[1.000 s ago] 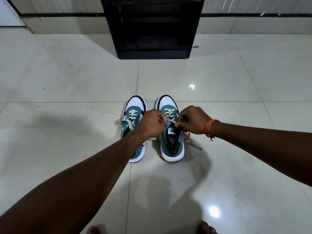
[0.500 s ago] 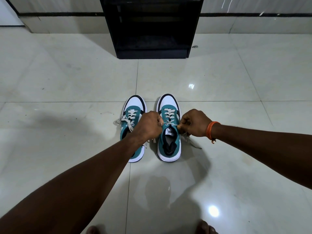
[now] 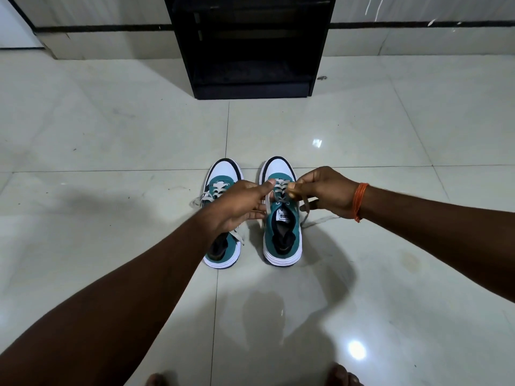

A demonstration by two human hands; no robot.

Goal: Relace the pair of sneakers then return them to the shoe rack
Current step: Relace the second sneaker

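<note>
Two teal and white sneakers stand side by side on the tiled floor, toes pointing away from me. My left hand (image 3: 239, 203) hangs over the left sneaker (image 3: 223, 246) and pinches one end of the white lace (image 3: 280, 190) of the right sneaker (image 3: 282, 240). My right hand (image 3: 324, 190), with an orange thread at the wrist, pinches the other lace end above that shoe's tongue. A loose length of lace trails on the floor to the right. The left sneaker's laces show above my left hand.
A black shoe rack (image 3: 250, 45) stands against the far wall, straight ahead of the sneakers, its lower shelves dark. Glossy pale floor tiles (image 3: 111, 135) spread all around. My bare toes (image 3: 340, 376) show at the bottom edge.
Both hands have lifted and moved toward the toe of the right sneaker, drawing the lace ends up. The right hand's fingers have loosened into a pinch. The sneakers stay in place.
</note>
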